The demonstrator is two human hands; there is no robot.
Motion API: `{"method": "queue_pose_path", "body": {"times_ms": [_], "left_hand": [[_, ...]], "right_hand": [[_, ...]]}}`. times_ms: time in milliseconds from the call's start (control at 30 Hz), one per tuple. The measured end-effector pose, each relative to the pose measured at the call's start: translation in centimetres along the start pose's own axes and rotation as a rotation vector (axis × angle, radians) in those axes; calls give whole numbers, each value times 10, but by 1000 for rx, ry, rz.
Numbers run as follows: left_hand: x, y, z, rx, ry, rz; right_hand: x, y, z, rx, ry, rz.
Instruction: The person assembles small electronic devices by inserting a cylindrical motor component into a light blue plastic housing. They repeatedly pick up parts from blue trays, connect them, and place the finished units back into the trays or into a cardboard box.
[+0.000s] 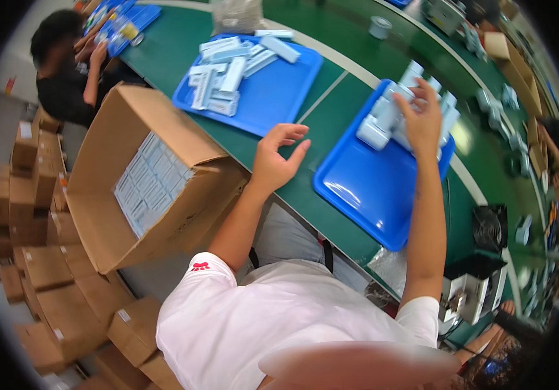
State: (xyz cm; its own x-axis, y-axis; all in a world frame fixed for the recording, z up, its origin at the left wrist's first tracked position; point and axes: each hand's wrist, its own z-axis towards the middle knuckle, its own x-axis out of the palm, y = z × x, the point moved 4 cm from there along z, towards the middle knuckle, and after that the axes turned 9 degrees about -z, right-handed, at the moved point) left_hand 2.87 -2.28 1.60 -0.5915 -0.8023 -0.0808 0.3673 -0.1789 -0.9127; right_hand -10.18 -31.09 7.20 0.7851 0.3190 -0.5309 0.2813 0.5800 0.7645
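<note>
The R tray (364, 192), a blue one w/ raised rim, lies on the green desk (330, 116) and holds a heap of slim pale-blue cartons (375, 133) at its far part. The L tray (295, 81), also blue, carries a bigger heap of same-looking cartons (232, 77), lying one over another. At the L side, next to the desk edge, there is a big open cardboard box (162, 117), tilted, and inside it more such cartons (152, 182) are packed tight in rows.

The R hand (424, 120) is over the heap in the R tray, fingers bent and thumb apart from them; they reach the cartons, but I cannot tell if one is really gripped. The L hand (278, 159) is half open w/ curled fingers and holds nothing; it is above the desk edge, btwn the cardboard box and the R tray.

About direction: in the R tray most cartons have the long axis going from near-left to far-right, approx. parallel, and the one at the far end sticks out past the fingers, pointing away from the person. In the L tray the axes are mixed: one carton at far right runs from far-left to near-right, others point almost straight away, some lie crosswise. For those in the cardboard box, the long axis is hard to tell
</note>
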Motion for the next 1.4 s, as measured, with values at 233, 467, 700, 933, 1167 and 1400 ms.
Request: {"method": "queue_pose_path", "body": {"times_ms": [233, 467, 700, 933, 1167, 1400], "left_hand": [[-27, 15, -9, 142, -7, -9], [-36, 16, -5, 114, 30, -90], [-39, 22, 8, 47, -33, -200], [20, 2, 130, -26, -102, -319], [170, 66, 272, -148, 110, 58], [247, 128, 354, -17, 178, 660]], "right_hand": [[86, 97, 7, -458, 19, -137], [260, 93, 61, -549, 70, -443], [202, 111, 56, -372, 154, -80], [-90, 62, -25, -150, -309, 418], [-176, -26, -104, -29, -516, 71], [-136, -100, -196, 35, -443, -307]]}}
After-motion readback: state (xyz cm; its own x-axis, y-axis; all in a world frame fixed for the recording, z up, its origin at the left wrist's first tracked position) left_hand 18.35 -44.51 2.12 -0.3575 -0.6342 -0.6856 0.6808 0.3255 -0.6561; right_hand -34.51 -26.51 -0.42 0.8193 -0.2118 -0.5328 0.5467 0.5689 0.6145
